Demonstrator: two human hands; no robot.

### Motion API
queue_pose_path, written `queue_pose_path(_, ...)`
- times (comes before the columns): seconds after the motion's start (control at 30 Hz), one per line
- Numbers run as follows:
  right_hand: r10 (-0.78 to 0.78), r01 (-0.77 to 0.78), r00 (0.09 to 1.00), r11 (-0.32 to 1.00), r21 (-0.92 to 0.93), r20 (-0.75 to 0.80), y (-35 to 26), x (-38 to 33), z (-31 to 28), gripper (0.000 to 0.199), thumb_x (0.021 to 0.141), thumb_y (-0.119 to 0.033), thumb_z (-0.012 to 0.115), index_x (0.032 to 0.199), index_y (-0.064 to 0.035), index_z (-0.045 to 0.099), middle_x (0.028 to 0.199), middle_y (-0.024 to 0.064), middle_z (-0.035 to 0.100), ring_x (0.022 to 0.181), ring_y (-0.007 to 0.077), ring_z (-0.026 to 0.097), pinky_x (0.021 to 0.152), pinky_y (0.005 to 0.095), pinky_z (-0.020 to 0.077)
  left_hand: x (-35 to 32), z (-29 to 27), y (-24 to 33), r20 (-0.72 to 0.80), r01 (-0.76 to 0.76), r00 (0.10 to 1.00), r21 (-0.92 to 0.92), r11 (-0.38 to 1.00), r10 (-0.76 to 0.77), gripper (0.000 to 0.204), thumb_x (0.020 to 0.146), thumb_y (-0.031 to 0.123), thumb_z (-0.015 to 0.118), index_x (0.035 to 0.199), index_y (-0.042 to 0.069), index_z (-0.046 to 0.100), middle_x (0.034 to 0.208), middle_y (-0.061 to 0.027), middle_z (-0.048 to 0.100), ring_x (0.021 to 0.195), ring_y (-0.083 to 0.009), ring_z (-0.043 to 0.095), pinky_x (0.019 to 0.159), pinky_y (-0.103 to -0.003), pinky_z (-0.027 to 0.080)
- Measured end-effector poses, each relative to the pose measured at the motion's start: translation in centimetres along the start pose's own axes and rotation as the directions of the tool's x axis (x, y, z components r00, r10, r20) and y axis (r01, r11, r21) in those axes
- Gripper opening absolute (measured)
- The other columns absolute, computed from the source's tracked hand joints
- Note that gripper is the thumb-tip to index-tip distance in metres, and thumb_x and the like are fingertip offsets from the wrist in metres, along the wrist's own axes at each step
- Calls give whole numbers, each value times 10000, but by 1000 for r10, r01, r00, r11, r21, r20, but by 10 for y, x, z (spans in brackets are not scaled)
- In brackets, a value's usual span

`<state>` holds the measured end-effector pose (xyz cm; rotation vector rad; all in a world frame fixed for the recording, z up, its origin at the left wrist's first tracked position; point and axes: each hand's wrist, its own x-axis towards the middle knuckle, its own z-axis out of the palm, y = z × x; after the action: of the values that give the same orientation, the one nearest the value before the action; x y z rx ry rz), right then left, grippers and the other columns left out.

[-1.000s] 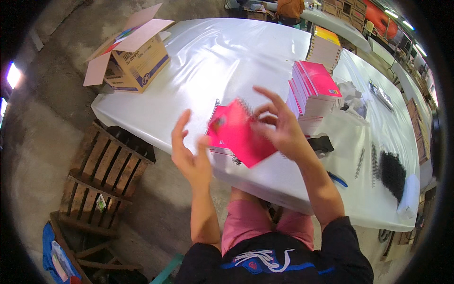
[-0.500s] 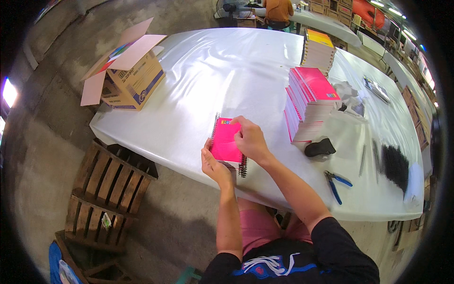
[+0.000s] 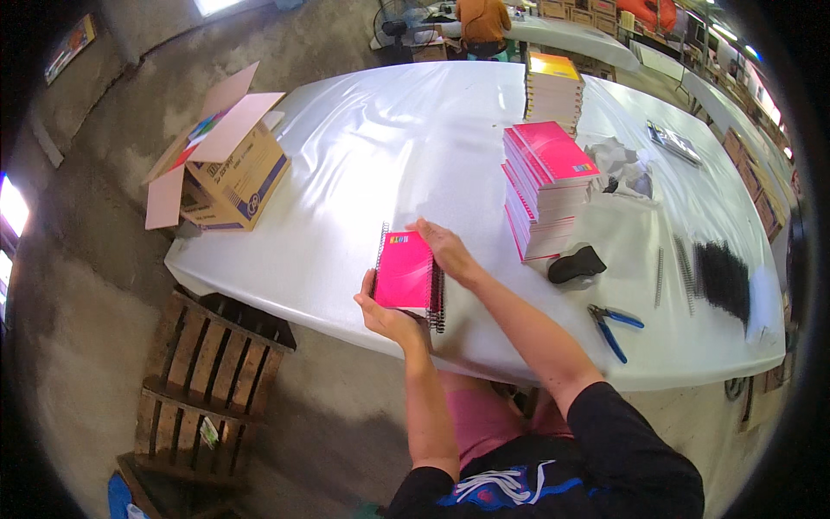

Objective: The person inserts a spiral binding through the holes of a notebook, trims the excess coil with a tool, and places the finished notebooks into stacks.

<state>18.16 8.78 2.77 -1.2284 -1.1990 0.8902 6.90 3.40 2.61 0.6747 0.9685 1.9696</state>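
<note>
A small stack of pink spiral notebooks (image 3: 405, 270) is at the near edge of the table, with black wire coils showing along its left and right sides. My left hand (image 3: 385, 318) is closed round the lower left of the stack, thumb along its side. At the upper right corner, my right hand (image 3: 445, 251) grips the edge, its fingers partly hidden behind the coils. A taller pile of pink-covered books (image 3: 553, 182) stands to the right. Near it lie a black object (image 3: 577, 265) of unclear kind and blue-handled pliers (image 3: 616, 329).
An open cardboard box (image 3: 229, 177) sits at the table's left end. Yellow-covered notebooks (image 3: 553, 91) are piled at the back. Loose black coils (image 3: 723, 281) and crumpled plastic (image 3: 618, 160) lie on the right. Wooden pallets (image 3: 212, 372) are on the floor at left; a person (image 3: 482, 26) is beyond.
My right hand has moved off the top cover to the stack's upper right edge, its fingers straighter. My left hand keeps its hold. The whole view has shifted slightly.
</note>
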Motion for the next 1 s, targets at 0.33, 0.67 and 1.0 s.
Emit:
queue_pose_path(0.33, -12, 79, 963, 967, 240, -271, 10, -2, -1, 666, 948, -587, 307, 1178, -12, 550, 1141, 169, 578, 1082, 219, 527, 976, 324, 373, -13, 20, 1, -58, 58, 996, -55, 997, -61, 729, 973, 554, 211, 1215, -72, 495, 1114, -186, 558, 1039, -290, 551, 921, -429, 459)
queue_pose_path(0.67, 21, 266, 837, 857, 442, -546, 23, -23, 15, 699, 934, -592, 352, 1423, -98, 279, 1460, 142, 292, 1385, 263, 200, 1132, 388, 118, 6, 0, -5, 166, 295, 944, -48, 954, -284, 928, 899, 697, 161, 1239, -107, 476, 1229, -213, 534, 1136, -305, 521, 1006, -408, 396)
queue_pose_path(1.0, -657, 462, 636, 745, -482, -406, -62, -52, -33, 540, 860, -262, 599, 1331, -73, 415, 1272, 151, 462, 1193, 328, 412, 1009, 424, 317, 12, -14, 5, 14, 114, 993, -163, 980, -113, 831, 928, 647, 172, 1261, -50, 478, 1337, -187, 448, 1257, -274, 406, 1083, -428, 268)
